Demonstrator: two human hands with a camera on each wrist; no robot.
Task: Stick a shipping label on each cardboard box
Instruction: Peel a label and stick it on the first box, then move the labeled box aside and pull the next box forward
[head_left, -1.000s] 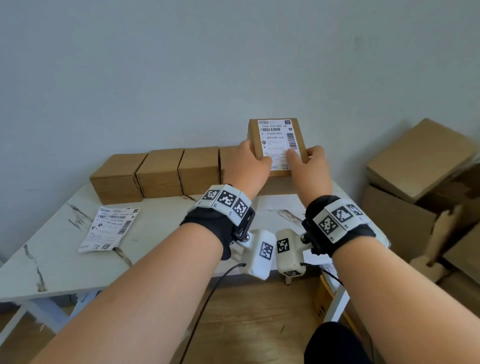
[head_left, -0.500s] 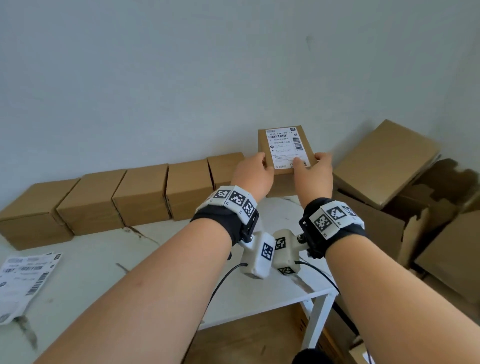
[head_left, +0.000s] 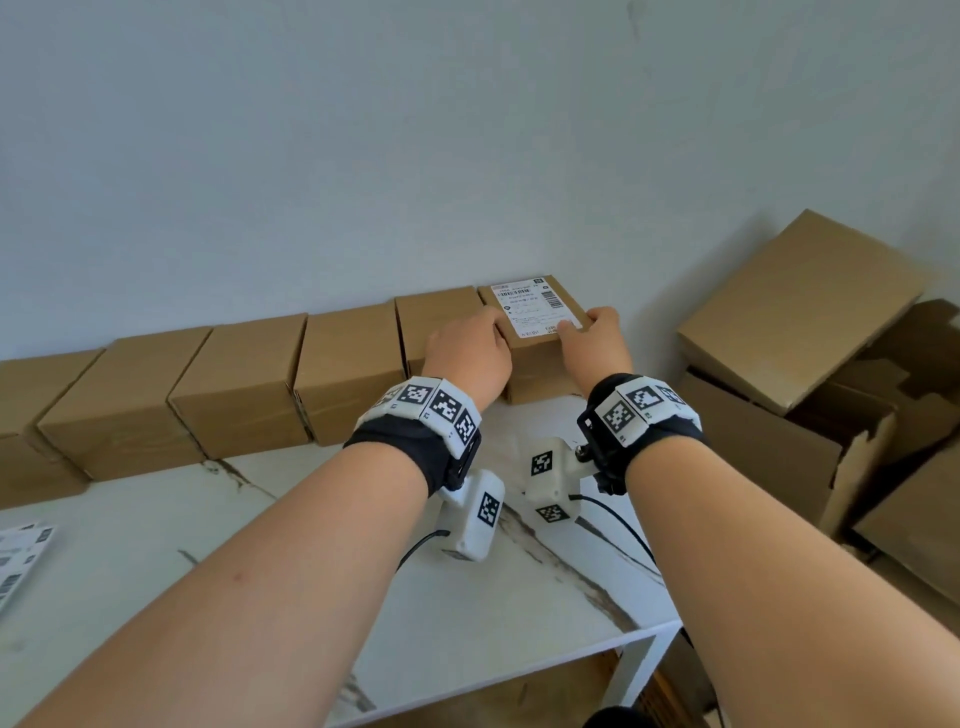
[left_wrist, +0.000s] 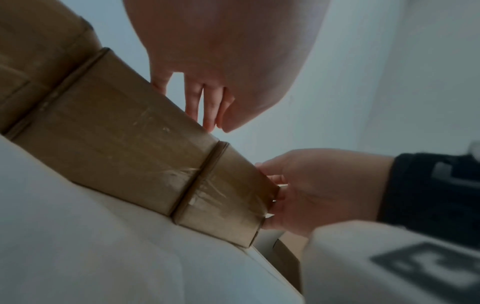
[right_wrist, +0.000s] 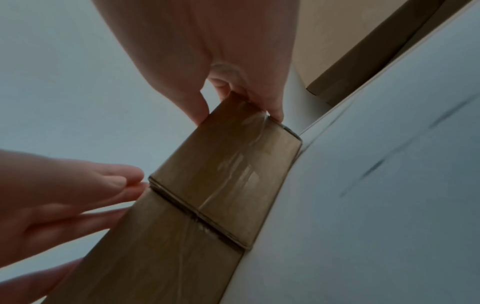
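A small cardboard box (head_left: 535, 369) with a white shipping label (head_left: 530, 309) on top stands on the white table (head_left: 519, 597), at the right end of a row of plain boxes (head_left: 239, 384) along the wall. My right hand (head_left: 597, 343) pinches its front right corner, thumb on the front, fingers (right_wrist: 272, 107) round the side. My left hand (head_left: 467, 353) touches the top by the seam with the neighbouring box (left_wrist: 111, 133), its fingers (left_wrist: 207, 107) straight. In the left wrist view the labelled box (left_wrist: 223, 197) sits flat on the table.
More shipping labels (head_left: 21, 561) lie at the table's left edge. Large cardboard cartons (head_left: 795, 312) are piled on the floor right of the table, close to the labelled box. The wall stands directly behind the row.
The labelled box was held up in the air by both hands; it has come down onto the table at the right end of the row. My view has swung right.
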